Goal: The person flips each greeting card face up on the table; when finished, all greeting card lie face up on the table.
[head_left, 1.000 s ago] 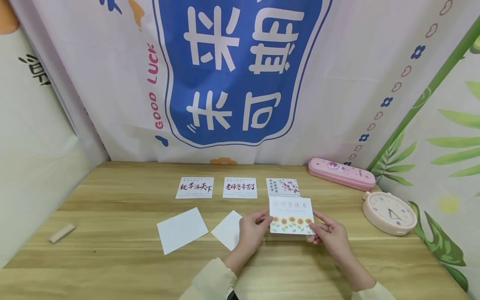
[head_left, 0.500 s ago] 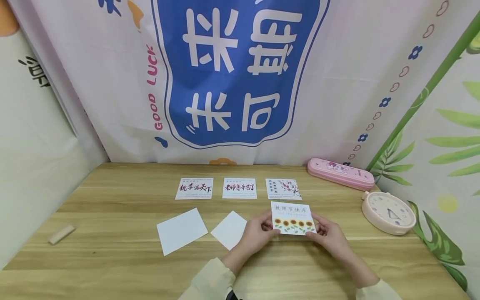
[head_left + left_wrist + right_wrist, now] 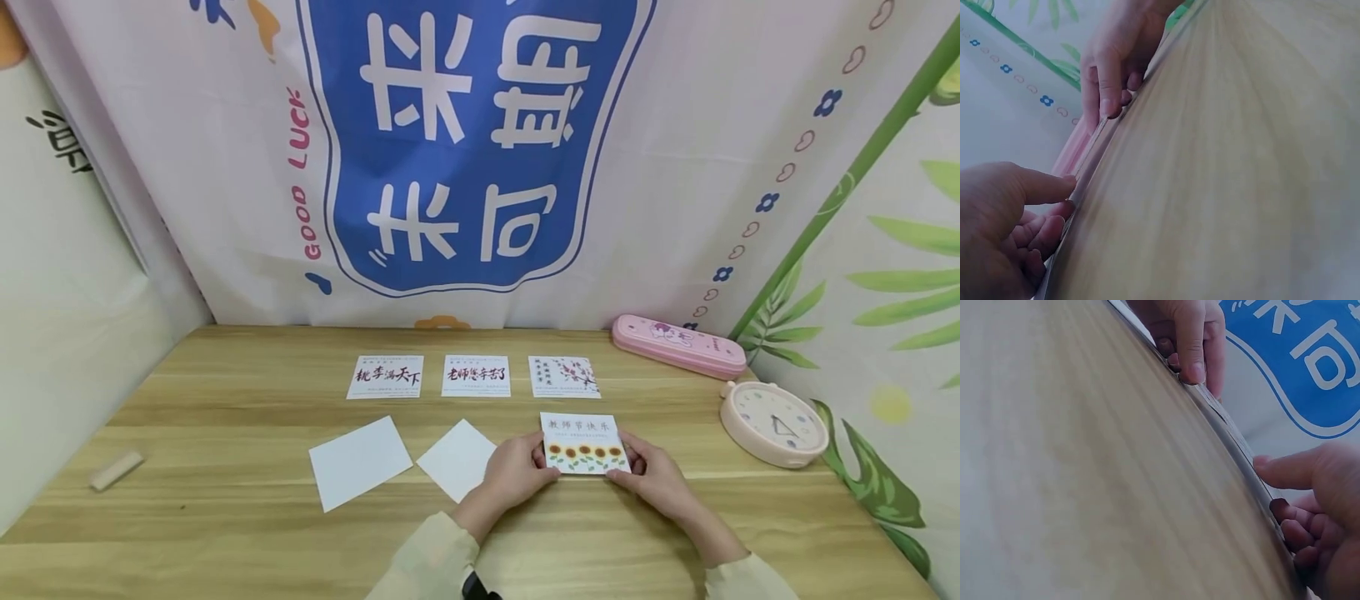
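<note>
A white card with sunflowers and Chinese writing (image 3: 585,442) is held low over the table in the head view, its printed face up. My left hand (image 3: 517,471) pinches its left edge, thumb on top and fingers beneath. At the right edge my right hand (image 3: 656,479) grips it the same way. The left wrist view has the card edge-on, between the left hand (image 3: 1004,219) and the right hand (image 3: 1116,56). Seen from the right wrist, both thumbs press on the card's near edge, close to the tabletop (image 3: 1116,487).
Behind lie a plum-blossom card (image 3: 564,377) and two red-lettered cards, one in the middle (image 3: 476,377) and one at left (image 3: 385,377). Two blank white cards (image 3: 361,463) (image 3: 459,458) lie left of my hands. Around them are a pink pencil case (image 3: 678,346), a clock (image 3: 775,423) and a small wooden block (image 3: 116,470).
Both hands have brought the sunflower card slightly down and towards me, off the plum-blossom card it overlapped in view. The card now lies flatter. The other cards have stayed put.
</note>
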`<state>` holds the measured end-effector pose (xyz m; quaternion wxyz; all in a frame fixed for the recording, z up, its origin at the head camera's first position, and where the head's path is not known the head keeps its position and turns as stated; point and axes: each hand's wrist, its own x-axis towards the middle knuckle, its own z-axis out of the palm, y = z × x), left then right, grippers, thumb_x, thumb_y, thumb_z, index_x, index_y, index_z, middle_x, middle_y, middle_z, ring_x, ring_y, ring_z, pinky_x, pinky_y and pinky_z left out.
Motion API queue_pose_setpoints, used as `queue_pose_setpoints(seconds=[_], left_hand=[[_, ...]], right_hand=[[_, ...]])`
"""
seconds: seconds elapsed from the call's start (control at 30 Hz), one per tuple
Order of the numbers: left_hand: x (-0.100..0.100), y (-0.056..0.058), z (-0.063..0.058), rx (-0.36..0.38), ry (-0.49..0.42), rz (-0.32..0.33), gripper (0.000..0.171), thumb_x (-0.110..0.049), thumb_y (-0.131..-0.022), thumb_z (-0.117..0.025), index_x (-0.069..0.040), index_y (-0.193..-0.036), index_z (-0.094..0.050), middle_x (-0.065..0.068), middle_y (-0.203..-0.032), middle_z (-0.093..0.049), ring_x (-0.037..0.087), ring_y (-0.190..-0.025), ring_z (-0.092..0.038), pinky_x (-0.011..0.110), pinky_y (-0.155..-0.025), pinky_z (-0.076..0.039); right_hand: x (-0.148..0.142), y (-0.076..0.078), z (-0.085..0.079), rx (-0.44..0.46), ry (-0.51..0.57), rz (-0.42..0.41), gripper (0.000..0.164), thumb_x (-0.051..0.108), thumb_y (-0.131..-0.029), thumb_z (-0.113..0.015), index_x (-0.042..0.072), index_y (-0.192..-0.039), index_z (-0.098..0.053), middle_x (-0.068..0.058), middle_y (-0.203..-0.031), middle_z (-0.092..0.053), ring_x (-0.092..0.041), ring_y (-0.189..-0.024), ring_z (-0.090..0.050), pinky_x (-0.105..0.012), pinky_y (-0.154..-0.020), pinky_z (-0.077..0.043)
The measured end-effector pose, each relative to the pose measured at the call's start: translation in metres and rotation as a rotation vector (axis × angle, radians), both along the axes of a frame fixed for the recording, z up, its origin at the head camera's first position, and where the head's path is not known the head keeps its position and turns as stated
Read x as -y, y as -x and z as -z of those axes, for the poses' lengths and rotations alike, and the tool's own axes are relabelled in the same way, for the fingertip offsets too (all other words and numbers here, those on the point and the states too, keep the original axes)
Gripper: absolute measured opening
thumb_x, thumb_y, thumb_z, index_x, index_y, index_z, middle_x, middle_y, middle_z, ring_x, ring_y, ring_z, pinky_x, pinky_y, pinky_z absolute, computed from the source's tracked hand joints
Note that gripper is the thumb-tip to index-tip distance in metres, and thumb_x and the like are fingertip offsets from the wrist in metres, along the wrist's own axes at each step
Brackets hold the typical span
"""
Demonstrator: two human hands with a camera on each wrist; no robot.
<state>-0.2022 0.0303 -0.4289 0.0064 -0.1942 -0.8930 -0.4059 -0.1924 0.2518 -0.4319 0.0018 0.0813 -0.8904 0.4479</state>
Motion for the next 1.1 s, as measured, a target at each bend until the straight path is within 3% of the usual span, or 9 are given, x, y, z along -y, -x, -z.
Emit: queue_pose_setpoints(seconds=[0.1,0.27,0.57,0.8,0.97,1.1], left_hand=[[-0.001,0.002,-0.001,-0.011,0.057,-0.013,0.019,-0.021,-0.070,-0.069,-0.010,-0.080,-0.058,-0.012,-0.053,-0.045,0.003,-0.047,-0.040,0.020,-0.045,-0.032],[-0.001,0.004,-0.003,0.008,0.089,-0.037,0.019,-0.024,-0.069,-0.068,-0.015,-0.068,-0.052,-0.012,-0.051,-0.044,0.004,-0.046,-0.040,0.021,-0.044,-0.031],[-0.001,0.006,-0.002,0.005,0.121,-0.053,0.019,-0.024,-0.068,-0.068,-0.014,-0.068,-0.052,-0.012,-0.052,-0.044,0.005,-0.047,-0.040,0.022,-0.044,-0.031],[-0.004,0.004,0.000,0.026,0.115,-0.071,0.030,-0.022,-0.068,-0.069,-0.004,-0.092,-0.060,-0.011,-0.050,-0.044,0.005,-0.045,-0.040,0.021,-0.045,-0.032],[-0.004,0.005,0.000,0.016,0.131,-0.076,0.019,-0.023,-0.069,-0.068,-0.011,-0.077,-0.056,-0.011,-0.049,-0.044,0.005,-0.045,-0.040,0.021,-0.044,-0.032],[-0.004,0.005,0.000,0.013,0.128,-0.086,0.019,-0.022,-0.068,-0.068,-0.011,-0.077,-0.056,-0.011,-0.049,-0.044,0.006,-0.045,-0.040,0.022,-0.044,-0.032]], right_hand=[[0.000,0.002,-0.001,0.014,-0.039,0.013,0.064,0.014,-0.070,-0.071,-0.007,-0.123,-0.042,-0.003,-0.068,-0.046,-0.011,-0.054,-0.038,-0.020,-0.046,-0.031],[0.000,0.006,-0.004,0.040,-0.069,0.010,0.062,0.014,-0.070,-0.070,-0.007,-0.122,-0.043,-0.002,-0.063,-0.045,-0.011,-0.051,-0.037,-0.020,-0.044,-0.029],[-0.001,0.011,-0.003,0.039,-0.150,-0.023,0.062,0.017,-0.072,-0.069,-0.007,-0.122,-0.043,0.000,-0.060,-0.044,-0.012,-0.050,-0.038,-0.021,-0.045,-0.030],[0.000,0.010,-0.004,0.045,-0.197,-0.007,0.063,0.022,-0.071,-0.070,-0.005,-0.122,-0.044,0.000,-0.057,-0.041,-0.012,-0.048,-0.036,-0.022,-0.043,-0.028],[0.001,0.009,-0.006,0.055,-0.204,0.013,0.065,0.024,-0.070,-0.071,-0.005,-0.122,-0.044,-0.001,-0.057,-0.041,-0.012,-0.047,-0.035,-0.022,-0.043,-0.026],[0.001,0.010,-0.006,0.050,-0.213,0.010,0.065,0.023,-0.071,-0.071,-0.004,-0.123,-0.043,0.000,-0.057,-0.041,-0.011,-0.047,-0.034,-0.022,-0.043,-0.027]])
